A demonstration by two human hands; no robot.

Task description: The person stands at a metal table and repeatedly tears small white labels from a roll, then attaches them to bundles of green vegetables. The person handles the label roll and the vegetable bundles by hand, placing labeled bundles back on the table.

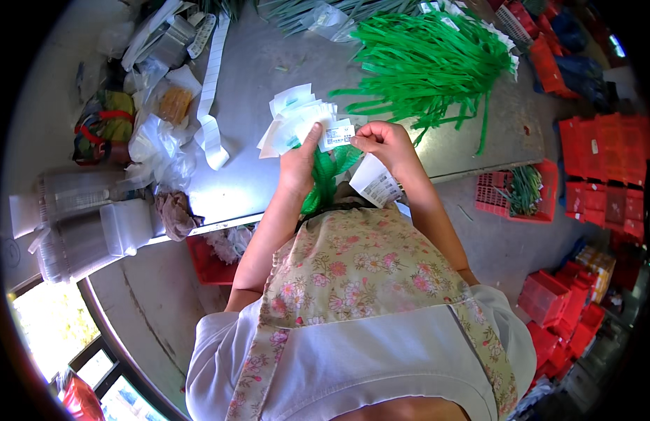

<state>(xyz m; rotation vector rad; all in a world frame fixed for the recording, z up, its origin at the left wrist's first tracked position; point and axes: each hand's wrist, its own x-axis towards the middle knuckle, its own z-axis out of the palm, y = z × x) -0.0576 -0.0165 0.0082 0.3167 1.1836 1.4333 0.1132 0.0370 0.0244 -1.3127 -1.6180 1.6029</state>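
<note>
My left hand (302, 163) holds a fanned stack of white label tags (304, 118), with green net strips (322, 181) hanging below it. The thumb presses near a printed label (339, 137) at the stack's right edge. My right hand (385, 144) pinches that label's right end between thumb and fingers. A strip of printed labels (376, 181) hangs beneath the right hand. Beyond my hands, a big pile of green net strips (435, 68) with white tags at the far ends lies on the metal table (251, 68).
A label backing strip (210, 94) curls on the table's left part, beside plastic bags (159, 142), clear plastic containers (88, 226) and a brown cloth (175, 213). Leafy green stalks (525, 189) lie in a red crate (548, 194) on the floor. Red crates (603, 152) are stacked at right.
</note>
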